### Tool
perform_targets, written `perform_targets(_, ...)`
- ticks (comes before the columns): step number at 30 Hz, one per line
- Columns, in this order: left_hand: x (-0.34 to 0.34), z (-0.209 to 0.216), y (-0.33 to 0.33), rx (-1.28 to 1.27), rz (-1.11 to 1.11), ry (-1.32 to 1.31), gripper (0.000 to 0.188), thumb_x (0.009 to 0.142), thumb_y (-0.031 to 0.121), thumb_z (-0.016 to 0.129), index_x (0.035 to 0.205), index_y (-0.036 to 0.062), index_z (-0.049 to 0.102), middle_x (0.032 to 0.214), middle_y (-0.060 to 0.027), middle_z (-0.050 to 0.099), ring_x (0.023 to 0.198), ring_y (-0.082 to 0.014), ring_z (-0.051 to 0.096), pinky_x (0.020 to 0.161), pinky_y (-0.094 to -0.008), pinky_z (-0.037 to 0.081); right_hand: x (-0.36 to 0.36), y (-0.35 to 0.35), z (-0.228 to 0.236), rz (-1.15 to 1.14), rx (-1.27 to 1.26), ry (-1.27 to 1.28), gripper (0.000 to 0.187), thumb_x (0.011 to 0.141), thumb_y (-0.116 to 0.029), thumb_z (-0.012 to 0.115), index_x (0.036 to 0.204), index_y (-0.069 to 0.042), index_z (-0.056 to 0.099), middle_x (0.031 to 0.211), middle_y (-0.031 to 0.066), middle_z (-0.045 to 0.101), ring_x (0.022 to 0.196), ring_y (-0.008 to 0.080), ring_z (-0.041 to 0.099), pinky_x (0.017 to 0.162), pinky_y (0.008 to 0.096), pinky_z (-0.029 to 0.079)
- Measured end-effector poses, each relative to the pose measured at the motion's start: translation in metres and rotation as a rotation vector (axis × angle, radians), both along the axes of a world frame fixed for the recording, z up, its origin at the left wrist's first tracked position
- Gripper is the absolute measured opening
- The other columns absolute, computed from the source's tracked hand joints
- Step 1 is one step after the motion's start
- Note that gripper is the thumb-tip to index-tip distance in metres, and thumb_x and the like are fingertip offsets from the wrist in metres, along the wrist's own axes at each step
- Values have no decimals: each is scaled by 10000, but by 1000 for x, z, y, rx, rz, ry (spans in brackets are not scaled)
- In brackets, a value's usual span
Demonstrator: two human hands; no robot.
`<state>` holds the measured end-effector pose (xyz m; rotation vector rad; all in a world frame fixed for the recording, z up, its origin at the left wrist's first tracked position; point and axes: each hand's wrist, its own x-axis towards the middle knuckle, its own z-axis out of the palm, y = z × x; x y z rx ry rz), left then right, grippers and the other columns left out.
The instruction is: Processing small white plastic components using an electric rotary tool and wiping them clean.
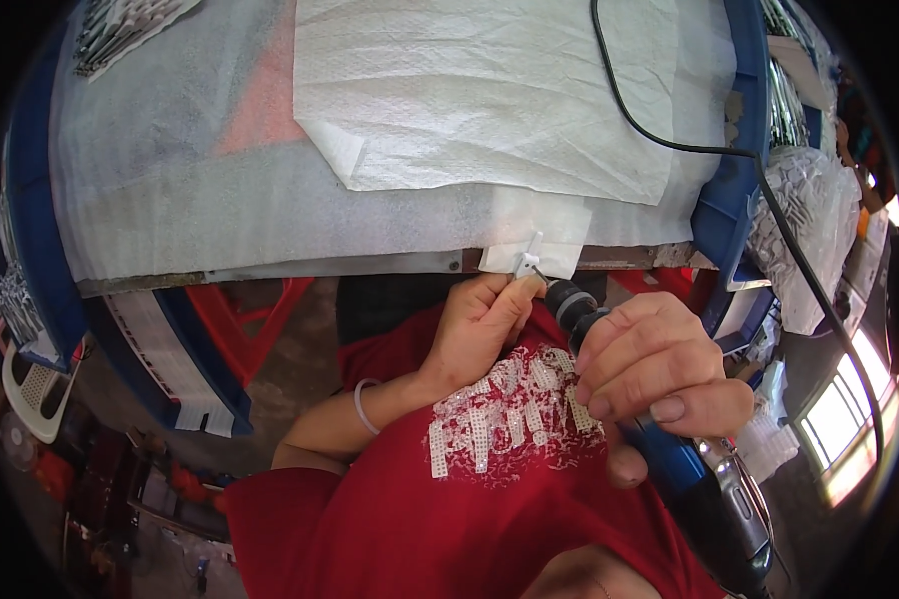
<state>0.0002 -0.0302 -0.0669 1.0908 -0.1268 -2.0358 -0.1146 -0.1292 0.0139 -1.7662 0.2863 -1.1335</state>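
White clip (pixel 527 258) and rotary tool (pixel 669 464), at the surface's near edge.
Clip: small, white plastic, upright, pinched at its base by left-hand fingertips. Tool: blue and grey body, black collet, thin bit touching the clip's lower right; gripped in right hand, slanting up-left; black cord trails from it.

I saw a small workshop: foam-covered workbench (pixel 270 215), blue bins (pixel 734 200) of bagged small white plastic parts (pixel 814 215), corded rotary tool (pixel 669 454), red plastic stool (pixel 245 319) underneath.
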Motion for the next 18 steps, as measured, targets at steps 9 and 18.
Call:
perform_targets(9, 8, 4, -4, 66, -21, 165, 235, 966, 214, 494, 917, 14, 608, 597, 50, 426, 459, -26, 325, 420, -189, 255, -11, -1, 4, -30, 117, -59, 493, 835, -284, 679, 1134, -57, 359, 740, 57, 570, 532, 156, 572, 498, 289, 490)
perform_targets(18, 34, 27, -18, 117, -214, 376, 491, 1011, 372, 314, 1050, -42, 575, 636, 11, 484, 480, -49, 355, 446, -195, 289, -33, 4, 17, -483, 568, 163, 448, 726, -93, 735, 1096, 8, 504, 832, 91, 579, 716, 101, 569, 616, 212, 457)
